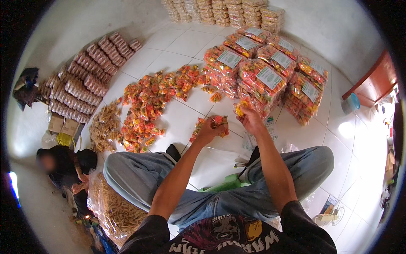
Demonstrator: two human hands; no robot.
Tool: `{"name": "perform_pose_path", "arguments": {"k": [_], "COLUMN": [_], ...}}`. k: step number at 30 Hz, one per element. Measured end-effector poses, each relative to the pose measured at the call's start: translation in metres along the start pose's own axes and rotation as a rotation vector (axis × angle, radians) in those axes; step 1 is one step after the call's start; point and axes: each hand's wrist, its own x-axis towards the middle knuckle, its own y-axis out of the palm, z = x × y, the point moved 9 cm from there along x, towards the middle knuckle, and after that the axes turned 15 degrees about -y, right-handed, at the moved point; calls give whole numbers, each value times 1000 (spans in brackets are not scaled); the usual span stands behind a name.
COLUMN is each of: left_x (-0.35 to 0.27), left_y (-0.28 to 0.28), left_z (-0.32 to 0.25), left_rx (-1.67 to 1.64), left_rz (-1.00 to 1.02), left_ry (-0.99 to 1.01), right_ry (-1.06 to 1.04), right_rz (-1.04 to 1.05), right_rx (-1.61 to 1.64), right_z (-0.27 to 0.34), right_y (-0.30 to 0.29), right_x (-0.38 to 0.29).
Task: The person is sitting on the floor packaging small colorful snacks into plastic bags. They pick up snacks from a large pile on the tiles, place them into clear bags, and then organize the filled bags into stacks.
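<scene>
My left hand [209, 130] is closed on the end of a clear plastic bag of small red, yellow and green snack packets [197, 127], low over the white tiled floor between my knees. To its right my right hand [249, 119] holds a small yellow snack packet [243, 108] between thumb and fingers. A curved heap of loose colorful snack packets [142, 111] lies on the floor ahead and to the left. Printed paper labels [269, 130] in clear plastic lie by my right forearm. Large filled bags with labels [269, 79] stand stacked beyond my right hand.
Brown snack packets [104, 127] lie at left, near stacked bagged snacks [85, 79]. More stacks [219, 12] stand by the far wall. Another person [63, 165] sits at lower left beside a big bag of brown snacks [117, 209]. A blue-rimmed tub [351, 103] and power strip [328, 217] are at right.
</scene>
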Motion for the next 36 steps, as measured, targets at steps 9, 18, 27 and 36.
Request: {"name": "perform_pose_path", "arguments": {"k": [9, 18, 27, 36], "left_x": [10, 12, 20, 7], "left_y": [-40, -47, -42, -31], "left_z": [23, 36, 30, 4], "left_rx": [-422, -592, -556, -564], "left_rz": [-272, -259, -250, -172], "left_ry": [-229, -294, -255, -259], "right_ry": [-16, -43, -203, -69], "right_rz": [-14, -39, 63, 31], "right_rx": [27, -125, -320, -210], "right_z": [2, 10, 21, 33], "right_y": [2, 12, 11, 27], "right_x": [0, -6, 1, -15]}}
